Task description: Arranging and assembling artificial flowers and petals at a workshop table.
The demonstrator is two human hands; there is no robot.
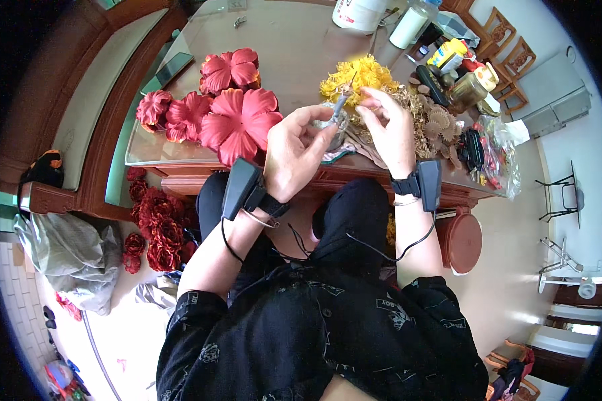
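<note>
My left hand is closed round a thin grey-blue stick with a fine pointed tip, held slanting up over the table's near edge. Its exact kind is too small to make out. Just right of it, my right hand is raised with thumb and fingers apart, and I see nothing between them. Beyond the hands lies a pile of yellow petal pieces. Tan, frilled flower centres are heaped to the right. Left of my hands sit large red fabric flowers. A crumpled cloth lies partly hidden beneath my hands.
A phone lies on the table at left. Bottles, a brown-lidded jar and plastic bags crowd the right side. Dark red flowers and a grey sack are down at left; a red-brown stool stands at right.
</note>
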